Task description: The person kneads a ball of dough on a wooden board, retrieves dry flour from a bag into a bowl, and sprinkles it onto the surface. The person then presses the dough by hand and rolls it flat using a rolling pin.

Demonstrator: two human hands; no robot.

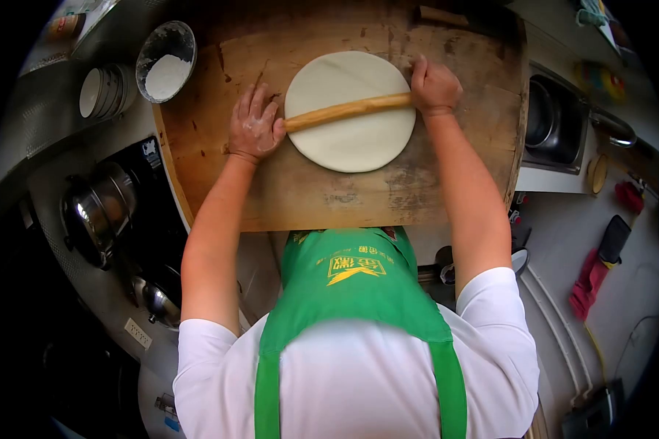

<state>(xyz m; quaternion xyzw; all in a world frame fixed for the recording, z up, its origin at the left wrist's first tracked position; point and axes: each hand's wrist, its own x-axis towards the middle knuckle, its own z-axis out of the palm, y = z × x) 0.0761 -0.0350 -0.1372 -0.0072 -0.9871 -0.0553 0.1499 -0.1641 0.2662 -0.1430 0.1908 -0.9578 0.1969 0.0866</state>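
A round, flat sheet of white dough [344,150] lies on a wooden board. Across it, slightly tilted, rests a long wooden rolling pin [348,111]. My left hand [255,126], dusted with flour, lies over the pin's left end just beside the dough. Its fingers stretch forward, a little apart, with the palm on the pin. At the pin's other end my right hand [436,88] is closed around the wood, close to the dough's right edge. The tip of the pin is hidden inside that fist.
The wooden board [293,197] reaches the green apron [344,293]. A bowl of white flour [167,77] stands off its left corner, near stacked bowls [99,93]. Metal pots [99,212] are at the left. To the right is a sink [556,121] with a pan in it.
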